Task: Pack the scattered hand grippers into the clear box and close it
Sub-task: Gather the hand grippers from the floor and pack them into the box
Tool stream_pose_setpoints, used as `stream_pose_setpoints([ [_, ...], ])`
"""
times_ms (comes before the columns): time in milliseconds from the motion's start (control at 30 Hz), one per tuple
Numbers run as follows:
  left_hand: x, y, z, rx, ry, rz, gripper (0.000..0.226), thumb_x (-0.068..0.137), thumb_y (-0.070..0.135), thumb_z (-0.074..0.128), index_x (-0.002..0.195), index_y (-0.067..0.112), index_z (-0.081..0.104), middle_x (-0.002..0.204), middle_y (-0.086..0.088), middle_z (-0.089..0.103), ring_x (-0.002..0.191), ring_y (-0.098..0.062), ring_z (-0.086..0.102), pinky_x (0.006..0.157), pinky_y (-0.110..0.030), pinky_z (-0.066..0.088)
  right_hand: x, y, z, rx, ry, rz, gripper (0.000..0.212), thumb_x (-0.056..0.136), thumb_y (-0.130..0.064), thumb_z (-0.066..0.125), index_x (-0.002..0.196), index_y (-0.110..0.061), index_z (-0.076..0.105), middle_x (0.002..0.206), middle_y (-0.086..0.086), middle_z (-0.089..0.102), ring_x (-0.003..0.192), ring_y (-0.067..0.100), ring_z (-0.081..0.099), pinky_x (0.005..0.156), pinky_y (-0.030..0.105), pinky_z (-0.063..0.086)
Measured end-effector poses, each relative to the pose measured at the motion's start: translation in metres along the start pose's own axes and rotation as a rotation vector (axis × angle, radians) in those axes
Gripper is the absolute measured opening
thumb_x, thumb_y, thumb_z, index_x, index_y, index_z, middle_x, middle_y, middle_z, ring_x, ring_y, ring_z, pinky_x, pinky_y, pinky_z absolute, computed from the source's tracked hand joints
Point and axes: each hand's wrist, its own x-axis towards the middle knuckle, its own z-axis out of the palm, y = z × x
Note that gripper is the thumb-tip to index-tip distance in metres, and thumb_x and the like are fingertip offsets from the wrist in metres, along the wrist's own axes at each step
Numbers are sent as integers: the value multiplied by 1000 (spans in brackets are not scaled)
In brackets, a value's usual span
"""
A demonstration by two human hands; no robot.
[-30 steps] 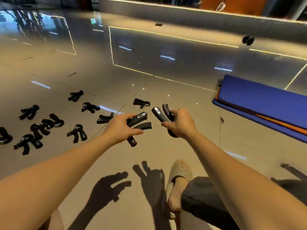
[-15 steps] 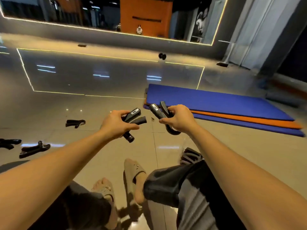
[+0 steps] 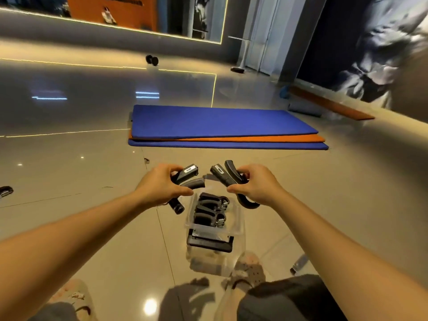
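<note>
Packing is under way, by my reading, at the carry-and-drop step. The left grip (image 3: pixel 159 187) is clenched round a black hand gripper (image 3: pixel 188 176) and the right grip (image 3: pixel 257 185) round a second hand gripper (image 3: pixel 223 175). Both are held in the air just above the far end of the clear box (image 3: pixel 239 216), which stands open on the floor (image 3: pixel 92 172) straight ahead, near the person's feet. Several packed grippers (image 3: pixel 209 210) already lie stacked inside. A dark, flat part (image 3: pixel 209 243) sits at the box's near edge; whether it belongs to the lid I cannot tell. The next move probably calls for lowering each piece and letting go so it nests beside the stack rather than across it, leaving room for more. At least one stray gripper (image 3: pixel 5 191) lies at the far left, so closing looks some way off. The floor is glossy beige tile that mirrors the lights. Beyond the box lie a blue mat (image 3: pixel 220 121) over an orange mat (image 3: pixel 254 138), and a dumbbell (image 3: pixel 152 60) sits far off by the lit wall.
</note>
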Motion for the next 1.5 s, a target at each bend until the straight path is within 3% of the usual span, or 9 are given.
stream_pose_setpoints([
  [200,40,-5,45,43,-170,-30,68,70,40,88,130,25,60,96,9,69,73,-7,72,62,-21,59,3,76,31,61,-9,102,49,74,-52,82,115,-26,73,87,-8,71,78,10,65,73,41,59],
  [500,91,26,40,163,-250,-47,74,70,40,88,135,22,57,92,9,69,69,-5,72,55,-15,54,52,96,47,141,-121,58,50,73,-46,85,118,-26,72,92,-11,69,83,8,64,66,24,49],
  [633,117,32,37,157,-264,-60,75,70,39,88,136,20,57,91,6,72,69,-4,73,61,-19,58,80,93,57,91,-188,43,48,72,-46,85,114,-25,73,94,-7,69,86,13,64,81,36,58],
  [800,148,1,37,159,-289,-61,75,69,38,89,135,20,58,91,8,70,70,-5,72,56,-15,54,109,100,94,19,-278,9,34,72,-44,86,98,-25,75,83,-3,68,79,17,63,73,39,54],
  [933,170,-22,53,134,-296,-48,78,69,40,89,137,21,57,96,10,69,71,-5,71,58,-16,55,116,111,134,12,-319,57,71,71,-46,87,134,-22,64,125,-1,65,114,21,60,94,35,51],
  [1000,173,-36,67,138,-295,-36,78,69,41,88,138,21,57,108,6,70,76,-8,70,68,-20,58,118,120,150,3,-367,82,82,71,-47,88,143,-21,56,136,1,59,124,23,55,100,35,48],
  [1100,171,-59,84,129,-327,-29,79,67,44,89,136,24,59,110,11,68,87,-8,66,78,-28,59,120,130,171,13,-420,109,84,72,-47,87,144,-21,54,138,1,57,127,23,54,101,34,47],
  [1200,174,-75,89,98,-350,-20,76,65,48,88,133,29,61,93,26,60,82,1,64,67,-15,50,119,132,195,56,-428,153,82,70,-45,88,142,-21,56,134,0,60,123,21,56,96,31,46],
  [1500,200,-115,93,90,-430,-32,80,65,46,89,136,23,59,104,20,64,92,-3,63,77,-22,53,116,144,245,82,-568,226,79,74,-35,87,144,-23,53,133,1,59,119,22,57,97,34,50],
])
